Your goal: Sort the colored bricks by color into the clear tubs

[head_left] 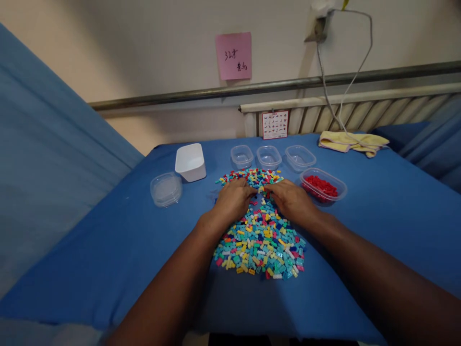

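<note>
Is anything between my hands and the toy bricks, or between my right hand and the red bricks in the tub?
Nothing visible blocks the loose toy bricks: your left hand and right hand are at the pile. Between your right hand and the red bricks stands only the side of the clear plastic tub.

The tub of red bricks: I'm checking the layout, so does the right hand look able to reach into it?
Probably yes: the right hand is at the mixed brick pile, close beside the tub, which has no lid on; nothing visible seems to block the way.
</note>
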The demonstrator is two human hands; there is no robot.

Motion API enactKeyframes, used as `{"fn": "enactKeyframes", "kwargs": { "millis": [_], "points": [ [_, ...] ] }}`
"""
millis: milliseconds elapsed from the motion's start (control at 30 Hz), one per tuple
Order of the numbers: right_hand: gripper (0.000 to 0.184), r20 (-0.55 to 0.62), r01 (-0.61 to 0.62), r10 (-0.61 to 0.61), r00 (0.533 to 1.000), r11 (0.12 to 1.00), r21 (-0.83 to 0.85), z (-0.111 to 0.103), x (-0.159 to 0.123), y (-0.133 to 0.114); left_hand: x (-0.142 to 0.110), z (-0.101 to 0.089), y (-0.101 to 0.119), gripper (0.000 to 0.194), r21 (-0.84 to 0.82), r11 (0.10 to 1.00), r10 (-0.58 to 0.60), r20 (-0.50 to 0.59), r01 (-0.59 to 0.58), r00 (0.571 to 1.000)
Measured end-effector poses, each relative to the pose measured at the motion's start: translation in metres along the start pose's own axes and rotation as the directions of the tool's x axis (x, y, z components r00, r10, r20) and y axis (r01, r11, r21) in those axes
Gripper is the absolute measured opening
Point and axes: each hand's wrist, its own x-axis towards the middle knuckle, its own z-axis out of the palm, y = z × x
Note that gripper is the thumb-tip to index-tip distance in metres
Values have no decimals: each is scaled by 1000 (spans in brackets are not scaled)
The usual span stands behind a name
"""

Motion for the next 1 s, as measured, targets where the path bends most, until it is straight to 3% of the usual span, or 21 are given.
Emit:
{"fn": "enactKeyframes", "kwargs": {
  "millis": [200,433,767,1000],
  "points": [
    [32,-3,-30,30,1000,1000,3,-2,-2,1,-3,-4,-4,33,-47,999,6,56,-4,998],
    [30,-2,109,-109,994,994,10,-4,-3,-3,-7,-11,4,32,-48,999,5,43,-3,999],
    [23,36,133,-131,991,989,-65,-8,-1,-9,-9,-10,14,18,-42,997,-67,16,68,998],
    [29,-117,88,-69,991,983,162,-14,-4,-12,-14,-11,15,18,-67,996,-54,2,54,999]
  ]
}}
